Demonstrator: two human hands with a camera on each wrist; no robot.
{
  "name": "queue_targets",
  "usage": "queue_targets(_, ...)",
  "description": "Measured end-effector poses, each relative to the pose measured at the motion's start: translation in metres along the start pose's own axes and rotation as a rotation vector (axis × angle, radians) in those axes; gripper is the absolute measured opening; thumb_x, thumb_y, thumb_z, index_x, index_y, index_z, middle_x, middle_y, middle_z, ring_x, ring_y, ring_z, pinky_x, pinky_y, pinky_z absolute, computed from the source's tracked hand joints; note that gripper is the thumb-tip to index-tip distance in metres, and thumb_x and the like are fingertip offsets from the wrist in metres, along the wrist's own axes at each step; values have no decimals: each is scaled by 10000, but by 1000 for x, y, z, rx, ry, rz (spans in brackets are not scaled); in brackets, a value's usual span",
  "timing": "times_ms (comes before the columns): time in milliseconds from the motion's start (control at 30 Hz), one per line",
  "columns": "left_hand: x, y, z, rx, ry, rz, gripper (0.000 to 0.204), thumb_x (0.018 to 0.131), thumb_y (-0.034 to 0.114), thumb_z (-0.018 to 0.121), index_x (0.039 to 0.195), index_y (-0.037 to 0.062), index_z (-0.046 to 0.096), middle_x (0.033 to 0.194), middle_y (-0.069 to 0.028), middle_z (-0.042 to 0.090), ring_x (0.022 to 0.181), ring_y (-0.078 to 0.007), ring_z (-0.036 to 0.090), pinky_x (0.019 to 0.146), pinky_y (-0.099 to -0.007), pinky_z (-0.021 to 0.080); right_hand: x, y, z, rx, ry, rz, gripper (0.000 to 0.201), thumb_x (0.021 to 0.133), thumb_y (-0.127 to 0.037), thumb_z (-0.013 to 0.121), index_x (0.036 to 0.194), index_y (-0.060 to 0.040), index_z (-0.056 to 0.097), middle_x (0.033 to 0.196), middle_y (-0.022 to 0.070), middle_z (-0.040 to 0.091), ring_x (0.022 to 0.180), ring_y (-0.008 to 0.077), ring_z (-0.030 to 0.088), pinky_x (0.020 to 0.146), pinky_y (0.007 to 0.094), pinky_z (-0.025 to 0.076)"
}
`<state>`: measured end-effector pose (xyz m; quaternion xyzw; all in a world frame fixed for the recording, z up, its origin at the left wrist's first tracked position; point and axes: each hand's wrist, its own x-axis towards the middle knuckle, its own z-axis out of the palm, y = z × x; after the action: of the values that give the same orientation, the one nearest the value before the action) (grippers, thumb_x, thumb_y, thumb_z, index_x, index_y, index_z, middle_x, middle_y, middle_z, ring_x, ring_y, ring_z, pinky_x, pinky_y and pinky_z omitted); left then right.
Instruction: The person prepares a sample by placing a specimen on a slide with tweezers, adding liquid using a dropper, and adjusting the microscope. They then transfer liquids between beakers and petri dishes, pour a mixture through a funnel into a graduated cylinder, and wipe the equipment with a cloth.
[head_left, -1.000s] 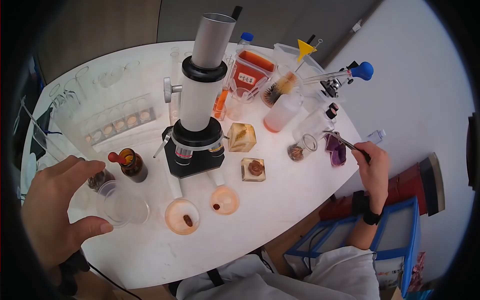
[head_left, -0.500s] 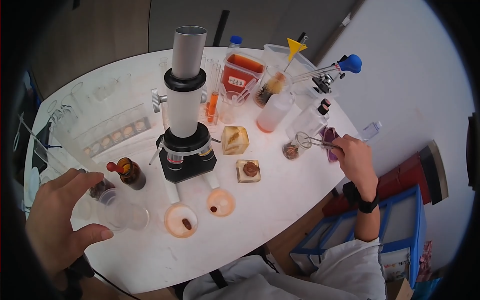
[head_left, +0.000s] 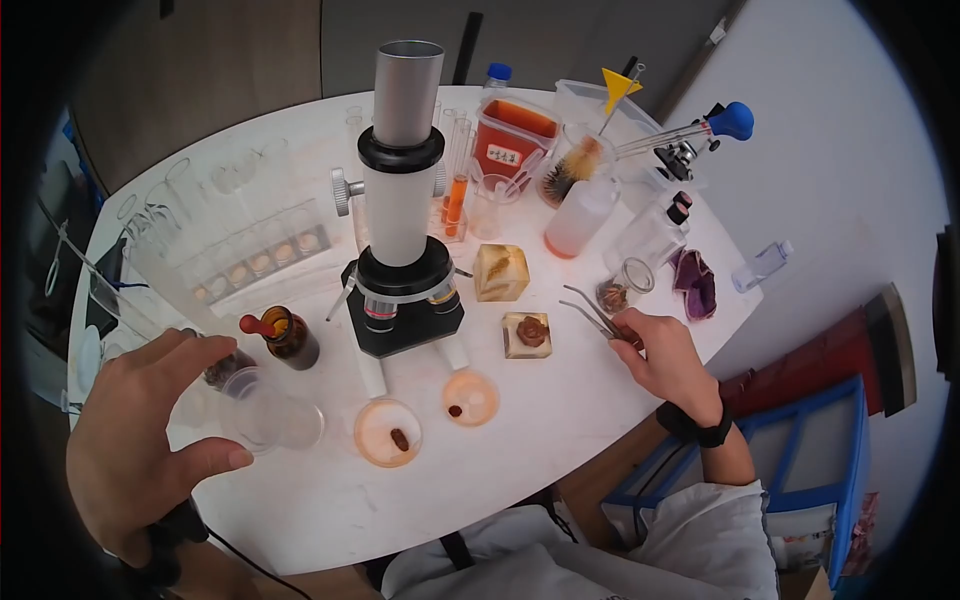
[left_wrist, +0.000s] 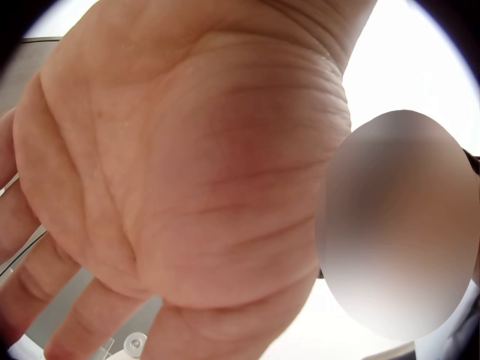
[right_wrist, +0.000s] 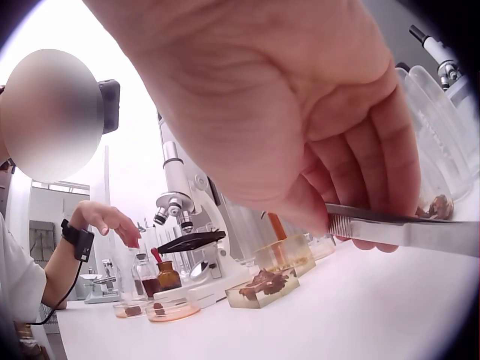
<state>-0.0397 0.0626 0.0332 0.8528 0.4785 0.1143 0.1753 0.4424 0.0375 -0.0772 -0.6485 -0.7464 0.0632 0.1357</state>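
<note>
In the head view my right hand [head_left: 668,362] pinches metal tweezers [head_left: 592,312], their prongs apart with nothing between them. Just behind them stands a small glass jar [head_left: 611,296] of dried brown pieces. A clear block [head_left: 524,347] with a brown rosette shape lies left of the tweezer tips. My left hand [head_left: 150,420] is held with thumb and fingers wide apart beside a clear plastic cup [head_left: 260,422], gripping nothing. Two petri dishes [head_left: 376,452] sit in front of the microscope [head_left: 395,220], each with a dark piece; the larger one [head_left: 400,440] is oblong.
A brown dropper bottle [head_left: 297,347] stands left of the microscope. Farther right are a purple crystal-lined stone [head_left: 696,287], a pinkish bottle [head_left: 582,225] and a red-brown tub [head_left: 512,140]. Test tubes and a rack [head_left: 265,262] fill the back left.
My right hand has carried the tweezers left from near the purple stone, past the jar toward the clear block. The left hand keeps its spread pose. The head view has shifted slightly.
</note>
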Motion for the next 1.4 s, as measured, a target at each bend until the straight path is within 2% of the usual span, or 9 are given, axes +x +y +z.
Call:
queue_targets(400,1,4,-3,59,-8,3,703,653,266,934,1233,-21,660,1057,-199,709,925,-406,701,766,-434,542,10,-9,12,-149,-78,-112,209,847,-132,747,1044,-64,729,915,113,685,831,361,685,721,469,550)
queue_targets(667,1,5,-9,118,-152,-108,660,763,237,891,1328,22,626,1140,-160,697,1040,-361,680,885,-435,531,8,-6,20,-81,-9,-127,249,791,-45,789,1020,4,705,940,181,688,859,391,675,742,438,545)
queue_targets(767,1,6,-9,127,-181,-130,675,761,220,892,1348,33,616,1140,-151,691,1037,-355,674,889,-431,532,7,-13,18,-18,-11,-68,383,772,-21,798,1138,-1,687,958,184,688,873,382,679,772,431,552)
queue_targets(933,0,2,-7,137,-183,-127,682,765,197,889,1369,48,608,1180,-165,692,1061,-355,676,899,-419,535,3,-28,13,-30,237,-174,380,786,20,768,1153,15,674,991,188,673,861,393,664,753,432,533)
queue_targets(1033,-9,3,-18,114,-94,-154,687,771,178,883,1383,48,601,1228,-176,690,1085,-360,678,922,-421,534,2,-27,19,83,355,-298,219,787,58,743,995,38,678,931,178,660,799,390,650,681,422,517)
queue_targets(1167,-19,1,-27,28,209,-79,393,859,49,779,1236,-16,689,1125,-197,739,974,-353,722,823,-384,568,-1,-39,20,74,375,-407,155,774,4,783,824,10,637,825,144,631,721,336,630,608,390,480)
queue_targets(1200,-18,6,-25,-13,306,-106,244,891,-49,669,1129,-48,719,1039,-166,768,924,-283,745,844,-327,564,-5,-38,14,40,319,-437,170,768,-19,798,813,1,635,820,133,629,712,322,629,597,381,472)
queue_targets(1333,2,13,-24,-24,299,-255,136,904,25,735,1018,-48,750,959,-146,776,881,-243,738,806,-310,561,6,-56,3,68,270,-616,231,751,-110,840,794,-29,628,782,88,588,640,285,598,557,374,447)
queue_targets(1400,13,1,-18,-3,250,-141,169,896,67,755,1033,-32,754,965,-160,769,852,-262,742,767,-341,567,15,-82,3,145,385,-648,220,756,-111,825,828,-31,634,763,74,557,607,268,580,540,373,447)
